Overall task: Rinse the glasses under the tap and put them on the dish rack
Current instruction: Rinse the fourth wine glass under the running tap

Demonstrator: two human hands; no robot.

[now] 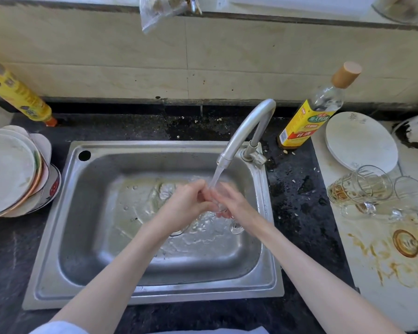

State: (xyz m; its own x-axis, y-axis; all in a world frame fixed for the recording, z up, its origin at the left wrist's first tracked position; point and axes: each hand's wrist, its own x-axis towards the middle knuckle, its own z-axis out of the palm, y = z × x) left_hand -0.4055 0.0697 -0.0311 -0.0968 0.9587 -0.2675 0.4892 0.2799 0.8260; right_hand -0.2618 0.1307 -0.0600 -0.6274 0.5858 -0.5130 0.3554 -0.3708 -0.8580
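A clear stemmed glass [235, 228] is held between both hands over the steel sink [58, 237], under water running from the curved tap [247, 131]. My left hand [186, 201] curls round the bowl from the left. From the right, my right hand [229, 201] grips it; the stem and foot poke out below. The bowl is mostly hidden by fingers and water. Two dirty glasses [362, 186] lie on their sides on the stained white board [384, 266] at the right. No dish rack is in view.
A stack of plates [12, 172] sits left of the sink, with a yellow bottle [15, 92] behind it. Right of the tap stand a yellow-labelled bottle [311, 116] and a white plate [360, 141]. The dark counter [299, 189] is wet and speckled.
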